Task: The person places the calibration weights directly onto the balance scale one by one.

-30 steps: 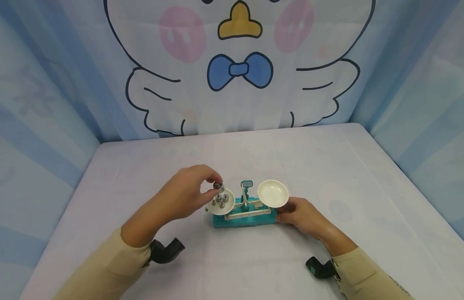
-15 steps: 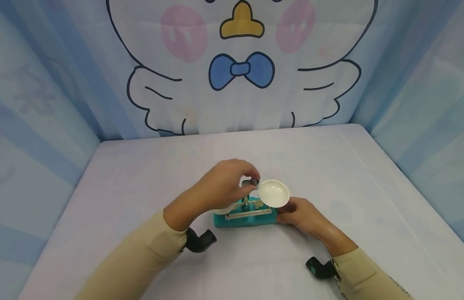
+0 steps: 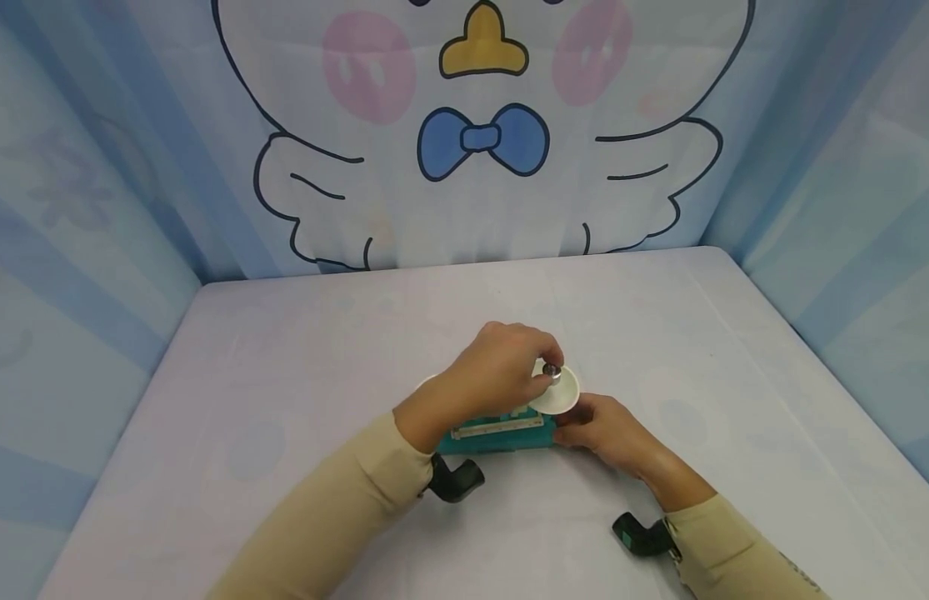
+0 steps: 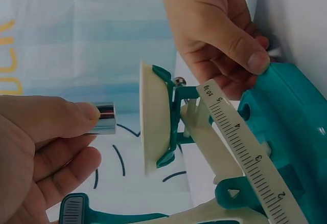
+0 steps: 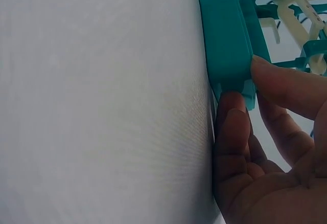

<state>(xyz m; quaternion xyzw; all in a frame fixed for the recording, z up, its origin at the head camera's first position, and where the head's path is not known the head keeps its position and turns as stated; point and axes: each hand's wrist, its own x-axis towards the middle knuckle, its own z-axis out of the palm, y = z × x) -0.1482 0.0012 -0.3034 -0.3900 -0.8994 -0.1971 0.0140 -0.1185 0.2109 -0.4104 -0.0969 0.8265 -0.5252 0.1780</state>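
My left hand (image 3: pixel 501 367) pinches a shiny metal weight (image 4: pixel 106 118) between thumb and fingers. In the left wrist view the weight is a short cylinder, a small gap above the white right pan (image 4: pixel 153 119) of a teal balance scale (image 3: pixel 501 437). My right hand (image 3: pixel 606 433) grips the right end of the scale's teal base (image 5: pixel 227 40), thumb on top and fingers at the end face. A white graduated beam (image 4: pixel 245 150) runs along the scale's front. The left pan is mostly hidden behind my left forearm in the head view.
The scale stands on a pale cloth-covered table (image 3: pixel 299 358). Printed curtains (image 3: pixel 479 217) hang behind and at both sides. Black wrist-camera mounts (image 3: pixel 457 481) stick out below both sleeves.
My left hand has carried the weight from above the left pan, across the scale's middle, to over the right pan. My right hand stays on the base.
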